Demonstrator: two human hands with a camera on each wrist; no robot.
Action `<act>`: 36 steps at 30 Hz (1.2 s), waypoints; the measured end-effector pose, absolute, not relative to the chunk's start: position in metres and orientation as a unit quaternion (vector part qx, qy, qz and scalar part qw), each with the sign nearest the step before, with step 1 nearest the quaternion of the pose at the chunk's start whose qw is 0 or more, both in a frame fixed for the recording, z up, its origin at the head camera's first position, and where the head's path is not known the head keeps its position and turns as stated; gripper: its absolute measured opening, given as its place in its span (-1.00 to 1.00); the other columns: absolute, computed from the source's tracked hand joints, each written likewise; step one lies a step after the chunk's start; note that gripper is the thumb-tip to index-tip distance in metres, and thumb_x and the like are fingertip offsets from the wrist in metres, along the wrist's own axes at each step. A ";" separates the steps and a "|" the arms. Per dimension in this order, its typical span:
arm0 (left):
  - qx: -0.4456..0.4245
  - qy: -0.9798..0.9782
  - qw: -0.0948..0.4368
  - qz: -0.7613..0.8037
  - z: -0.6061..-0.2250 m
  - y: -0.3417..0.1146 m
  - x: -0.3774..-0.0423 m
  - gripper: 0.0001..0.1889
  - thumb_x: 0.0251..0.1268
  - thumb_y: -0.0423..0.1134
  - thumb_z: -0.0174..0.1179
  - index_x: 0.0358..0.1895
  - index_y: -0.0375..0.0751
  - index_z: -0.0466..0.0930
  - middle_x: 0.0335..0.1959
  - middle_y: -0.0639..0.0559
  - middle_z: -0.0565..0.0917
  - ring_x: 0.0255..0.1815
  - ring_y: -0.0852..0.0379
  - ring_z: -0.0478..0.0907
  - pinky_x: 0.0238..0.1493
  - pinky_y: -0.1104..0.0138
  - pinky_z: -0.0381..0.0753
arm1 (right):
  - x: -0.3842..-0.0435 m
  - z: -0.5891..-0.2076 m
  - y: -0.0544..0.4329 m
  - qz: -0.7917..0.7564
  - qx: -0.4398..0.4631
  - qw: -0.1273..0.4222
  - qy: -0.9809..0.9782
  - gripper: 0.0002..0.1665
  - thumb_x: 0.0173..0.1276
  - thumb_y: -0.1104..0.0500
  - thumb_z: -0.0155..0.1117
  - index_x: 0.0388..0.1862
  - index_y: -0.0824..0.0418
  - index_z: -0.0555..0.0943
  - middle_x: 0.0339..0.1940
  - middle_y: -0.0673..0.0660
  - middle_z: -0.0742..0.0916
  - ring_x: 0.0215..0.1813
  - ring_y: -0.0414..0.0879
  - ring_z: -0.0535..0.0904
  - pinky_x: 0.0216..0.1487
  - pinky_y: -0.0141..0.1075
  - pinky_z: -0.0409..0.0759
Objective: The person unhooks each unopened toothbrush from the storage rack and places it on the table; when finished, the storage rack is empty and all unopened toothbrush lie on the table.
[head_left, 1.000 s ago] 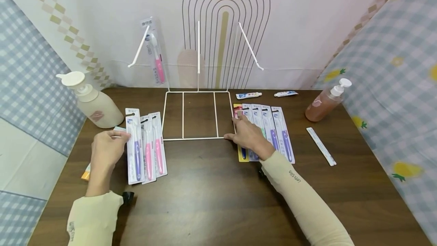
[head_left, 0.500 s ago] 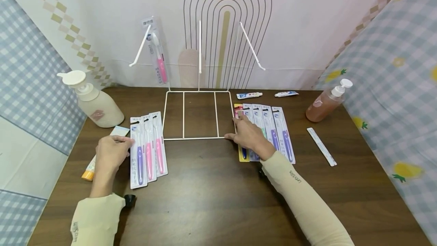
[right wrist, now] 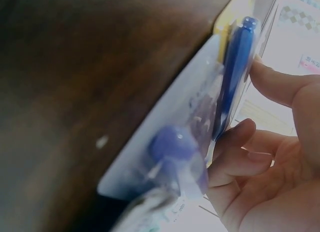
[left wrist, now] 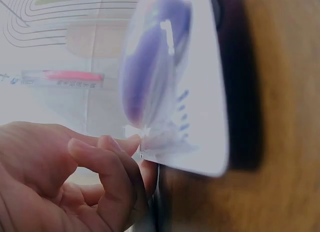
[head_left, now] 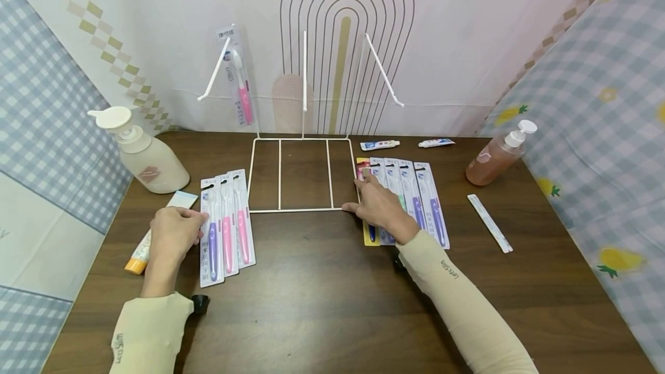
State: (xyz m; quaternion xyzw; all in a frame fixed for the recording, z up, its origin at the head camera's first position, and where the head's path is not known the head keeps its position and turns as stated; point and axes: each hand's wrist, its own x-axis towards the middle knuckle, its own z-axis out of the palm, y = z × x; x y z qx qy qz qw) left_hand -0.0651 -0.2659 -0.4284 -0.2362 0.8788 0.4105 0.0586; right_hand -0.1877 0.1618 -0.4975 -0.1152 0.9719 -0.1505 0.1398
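My left hand (head_left: 175, 232) pinches the left edge of a packaged toothbrush (head_left: 212, 235) with a purple handle. That pack lies beside two packaged pink toothbrushes (head_left: 227, 227), overlapping the nearer one. In the left wrist view, thumb and fingertips meet at the edge of the purple toothbrush's pack (left wrist: 200, 122). My right hand (head_left: 379, 201) rests at the front right corner of a white wire rack (head_left: 291, 210). Its fingers touch a yellow-and-red toothbrush pack (head_left: 362, 163) and partly cover it. The right wrist view shows the thumb stretched out beside this pack's blue handle (right wrist: 235, 66).
Several packaged toothbrushes (head_left: 435, 212) lie right of the rack. Another pack (head_left: 243, 85) hangs on the rack's left hook. Two small toothpaste tubes (head_left: 380, 145), a slim white packet (head_left: 489, 223), two pump bottles (head_left: 150, 160) and an orange-capped tube (head_left: 139, 258) stand or lie around.
My left hand has moved the purple toothbrush pack slightly right and toward me, next to the pink ones. The orange-capped tube shows more now. My right hand has stayed in place.
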 end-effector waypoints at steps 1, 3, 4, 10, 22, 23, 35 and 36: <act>-0.235 0.880 0.057 0.409 -0.429 -0.266 -0.065 -0.64 0.65 -0.21 0.31 0.07 -0.56 0.81 -0.65 0.11 0.70 -0.60 0.24 0.58 -0.55 0.33 0.51 | -0.188 -0.497 0.162 -0.151 -0.116 0.139 0.972 0.17 0.53 -0.47 0.46 0.84 0.17 0.39 0.99 0.26 0.11 0.66 0.39 0.59 0.31 0.31 0.80; -0.233 0.881 0.055 0.407 -0.429 -0.266 -0.064 -0.64 0.64 -0.21 0.32 0.06 -0.55 0.81 -0.65 0.11 0.70 -0.59 0.24 0.59 -0.54 0.34 0.51 | -0.188 -0.497 0.162 -0.151 -0.116 0.139 0.972 0.16 0.53 -0.47 0.46 0.83 0.17 0.39 0.99 0.24 0.11 0.66 0.38 0.60 0.30 0.31 0.80; -0.232 0.882 0.053 0.407 -0.429 -0.266 -0.064 -0.64 0.64 -0.21 0.32 0.06 -0.55 0.81 -0.64 0.11 0.71 -0.59 0.25 0.60 -0.54 0.34 0.52 | -0.188 -0.497 0.162 -0.152 -0.116 0.138 0.972 0.16 0.53 -0.47 0.47 0.83 0.17 0.40 0.99 0.24 0.11 0.66 0.37 0.60 0.30 0.31 0.80; -0.230 0.883 0.046 0.407 -0.429 -0.266 -0.064 -0.64 0.62 -0.21 0.33 0.06 -0.57 0.82 -0.63 0.11 0.75 -0.59 0.29 0.65 -0.52 0.36 0.53 | -0.187 -0.496 0.162 -0.152 -0.115 0.138 0.972 0.15 0.54 -0.46 0.46 0.83 0.17 0.40 0.99 0.25 0.14 0.66 0.36 0.60 0.32 0.32 0.78; -0.226 0.888 0.047 0.399 -0.430 -0.274 -0.063 -0.61 0.65 -0.21 0.31 0.09 -0.59 0.82 -0.55 0.01 0.81 -0.58 0.31 0.68 -0.50 0.35 0.54 | -0.189 -0.498 0.162 -0.153 -0.116 0.138 0.972 0.15 0.53 -0.46 0.47 0.83 0.18 0.40 0.99 0.23 0.13 0.61 0.35 0.65 0.25 0.29 0.81; -0.225 0.888 0.047 0.398 -0.429 -0.274 -0.063 -0.61 0.65 -0.21 0.31 0.09 -0.59 0.82 -0.55 0.01 0.82 -0.58 0.31 0.68 -0.50 0.35 0.54 | -0.188 -0.498 0.161 -0.153 -0.116 0.139 0.971 0.15 0.53 -0.46 0.47 0.83 0.18 0.40 0.99 0.23 0.13 0.60 0.35 0.66 0.25 0.29 0.81; -0.171 0.922 -0.042 0.345 -0.406 -0.259 -0.088 -0.64 0.61 -0.15 0.33 -0.03 -0.46 0.91 -0.52 -0.13 0.86 -0.31 -0.15 0.74 -0.35 0.24 0.49 | -0.184 -0.492 0.160 -0.161 -0.113 0.141 0.970 0.15 0.53 -0.42 0.50 0.83 0.20 0.40 0.99 0.25 0.11 0.57 0.38 0.68 0.25 0.30 0.80; -0.164 0.922 -0.056 0.345 -0.402 -0.256 -0.094 -0.65 0.62 -0.16 0.33 0.00 -0.46 0.90 -0.42 -0.22 0.90 -0.27 -0.22 0.78 -0.32 0.23 0.52 | -0.183 -0.490 0.160 -0.164 -0.112 0.142 0.970 0.15 0.53 -0.41 0.50 0.82 0.21 0.40 0.99 0.25 0.11 0.58 0.38 0.67 0.26 0.30 0.80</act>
